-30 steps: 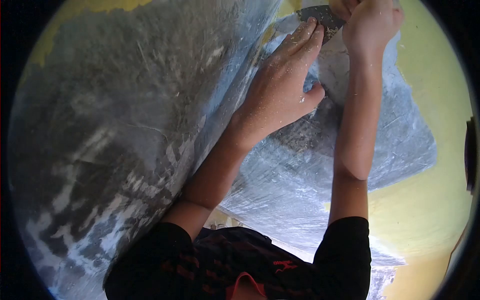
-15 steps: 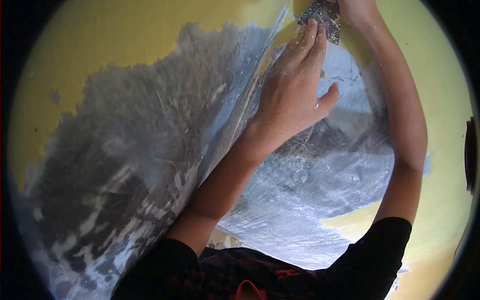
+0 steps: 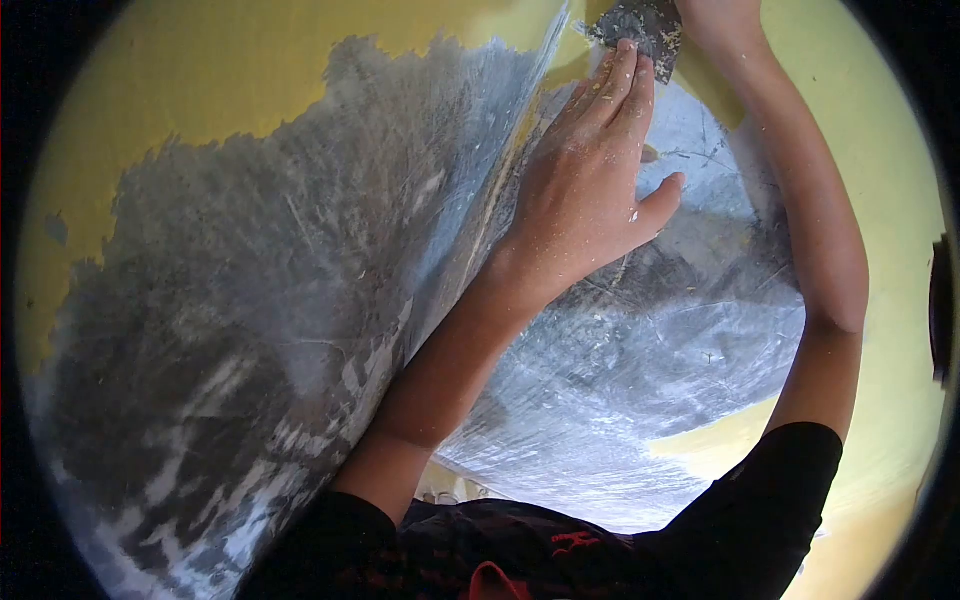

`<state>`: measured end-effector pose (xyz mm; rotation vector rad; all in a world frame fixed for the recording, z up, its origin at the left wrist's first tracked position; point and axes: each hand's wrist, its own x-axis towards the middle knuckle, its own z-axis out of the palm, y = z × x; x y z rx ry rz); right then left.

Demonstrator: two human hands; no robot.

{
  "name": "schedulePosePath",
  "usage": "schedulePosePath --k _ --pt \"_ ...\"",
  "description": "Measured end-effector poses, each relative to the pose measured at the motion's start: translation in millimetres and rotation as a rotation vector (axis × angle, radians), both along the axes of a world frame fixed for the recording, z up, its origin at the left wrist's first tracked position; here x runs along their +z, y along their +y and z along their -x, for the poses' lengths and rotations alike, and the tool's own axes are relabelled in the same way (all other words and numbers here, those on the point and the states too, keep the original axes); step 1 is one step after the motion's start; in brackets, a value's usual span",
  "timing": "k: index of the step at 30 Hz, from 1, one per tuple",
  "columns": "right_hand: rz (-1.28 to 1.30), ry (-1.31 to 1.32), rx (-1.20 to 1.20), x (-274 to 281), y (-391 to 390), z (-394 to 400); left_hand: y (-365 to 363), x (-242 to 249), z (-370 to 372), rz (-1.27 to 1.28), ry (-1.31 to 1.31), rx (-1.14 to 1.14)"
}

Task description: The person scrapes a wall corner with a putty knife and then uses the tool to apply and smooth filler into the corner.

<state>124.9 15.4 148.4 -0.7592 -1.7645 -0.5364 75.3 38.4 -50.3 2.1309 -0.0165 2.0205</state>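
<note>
At the top of the view a dark scraper blade (image 3: 645, 38), speckled with pale flakes, lies against the wall near the corner line. My left hand (image 3: 590, 165) rests its extended fingertips on the blade, with the thumb spread out to the right. Up at the top edge, my right hand (image 3: 722, 25) is beside the blade's right side; its fingers are mostly cut off by the frame. Bits of dust dot both arms. Around the blade the wall shows yellow paint (image 3: 230, 70) and scraped grey patches (image 3: 270, 260).
A second wall face (image 3: 640, 350), grey with yellow remnants, meets the left one at a slanting corner. A dark object (image 3: 940, 310) is at the far right edge. My black shirt (image 3: 560, 545) fills the bottom.
The view has shifted slightly against the wall. My right arm sits a little farther right. My left hand still has its fingertips on the blade.
</note>
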Motion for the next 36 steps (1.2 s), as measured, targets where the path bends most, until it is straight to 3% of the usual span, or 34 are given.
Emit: schedulePosePath --k 7,10,13,19,20,21,23,27,29,33,35,36 --pt "0.185 0.073 0.001 -26.6 4.7 1.7 -8.9 -2.0 12.7 -0.029 0.007 0.015" --pt "0.044 -0.022 -0.04 -25.6 3.0 5.9 -11.3 -2.3 12.2 -0.027 0.025 -0.014" --pt "0.038 0.155 -0.061 -15.4 -16.8 25.0 -10.5 -7.4 6.7 -0.004 0.042 -0.026" --pt "-0.029 -0.069 -0.022 -13.5 -2.2 5.6 -11.7 -11.1 7.9 -0.012 0.022 -0.018" --pt "-0.205 0.03 -0.193 -20.0 -3.4 23.4 -12.9 -10.1 10.3 -0.011 0.037 -0.015" --pt "-0.202 0.034 -0.194 -17.3 -5.0 19.5 -12.9 -10.1 10.5 -0.009 0.041 -0.015" --pt "0.024 0.073 -0.009 -11.4 -8.4 14.3 -12.5 -9.1 10.1 -0.02 0.034 -0.008" --pt "-0.014 0.057 -0.044 -11.4 -15.6 18.0 -8.3 -8.0 7.0 -0.01 0.04 0.012" --pt "0.097 0.06 0.088 2.1 -17.2 6.9 -10.2 -8.5 5.8 -0.011 0.043 0.006" --pt "-0.061 -0.067 -0.01 -7.6 3.7 3.3 -10.1 -7.3 6.1 -0.039 0.045 0.023" --pt "-0.02 0.087 -0.087 -2.4 -11.0 13.8 -13.4 -7.3 8.1 -0.024 0.044 0.007" --pt "-0.032 -0.048 0.015 -12.5 -21.2 13.7 -14.3 -7.8 9.3 -0.018 0.048 0.007"
